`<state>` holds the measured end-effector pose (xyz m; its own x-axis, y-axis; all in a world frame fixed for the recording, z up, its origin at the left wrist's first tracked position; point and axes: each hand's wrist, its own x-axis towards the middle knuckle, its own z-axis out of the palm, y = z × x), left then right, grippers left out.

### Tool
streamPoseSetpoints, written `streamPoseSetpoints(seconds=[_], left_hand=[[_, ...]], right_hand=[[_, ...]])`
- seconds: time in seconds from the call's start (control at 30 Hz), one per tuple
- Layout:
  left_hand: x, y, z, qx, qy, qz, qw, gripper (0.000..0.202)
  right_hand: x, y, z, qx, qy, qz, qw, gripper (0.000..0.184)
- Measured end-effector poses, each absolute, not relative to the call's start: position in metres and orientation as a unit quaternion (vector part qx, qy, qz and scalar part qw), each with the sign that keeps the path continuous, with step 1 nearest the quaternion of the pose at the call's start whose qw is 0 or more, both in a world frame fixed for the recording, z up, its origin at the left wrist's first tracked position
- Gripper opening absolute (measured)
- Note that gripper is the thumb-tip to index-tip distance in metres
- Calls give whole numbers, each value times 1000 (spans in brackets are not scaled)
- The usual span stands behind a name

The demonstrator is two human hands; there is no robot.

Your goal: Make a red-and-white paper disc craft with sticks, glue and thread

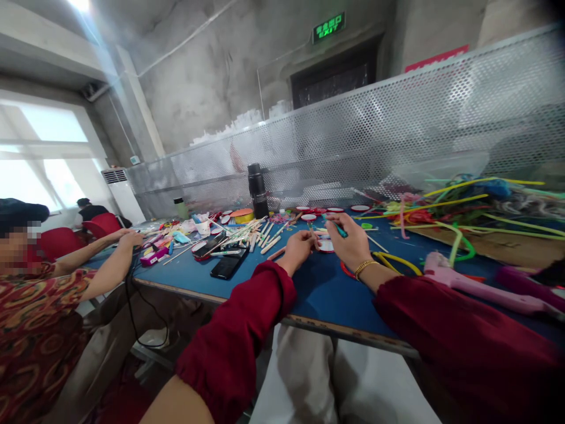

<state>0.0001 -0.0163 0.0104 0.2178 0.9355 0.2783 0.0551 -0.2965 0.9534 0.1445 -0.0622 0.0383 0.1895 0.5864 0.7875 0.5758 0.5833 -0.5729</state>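
Note:
My left hand [299, 247] is curled over the blue table [318, 294], its fingers pinched on a thin stick that points toward my right hand. My right hand [351, 238], with a gold bracelet at the wrist, is closed on a teal pipe cleaner [339, 228]. A small round white piece with a red rim [326, 246] lies on the table between the two hands. Both arms wear dark red sleeves. A yellow pipe cleaner loop [397, 260] lies just right of my right wrist.
A person at the left works with both hands [130, 238] near pink items. A black flask [258, 191], two phones [227, 265], wooden sticks [260, 238], red-rimmed discs [309, 217], a pink glue gun [468, 282] and a heap of coloured pipe cleaners [463, 206] lie on the table. A perforated metal screen [397, 135] stands behind.

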Motion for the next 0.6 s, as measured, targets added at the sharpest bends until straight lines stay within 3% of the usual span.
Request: streamPoseSetpoints(seconds=[0.13, 0.3, 0.6], left_hand=[[-1, -30, 21, 637, 371, 499, 455, 23], [-1, -40, 28, 657, 346, 503, 442, 28], [1, -41, 26, 667, 366, 492, 423, 28]], right_hand=[[148, -57, 37, -512, -641, 14, 572, 31], [145, -60, 38, -510, -667, 1, 543, 21], [143, -62, 38, -503, -686, 12, 525, 21]])
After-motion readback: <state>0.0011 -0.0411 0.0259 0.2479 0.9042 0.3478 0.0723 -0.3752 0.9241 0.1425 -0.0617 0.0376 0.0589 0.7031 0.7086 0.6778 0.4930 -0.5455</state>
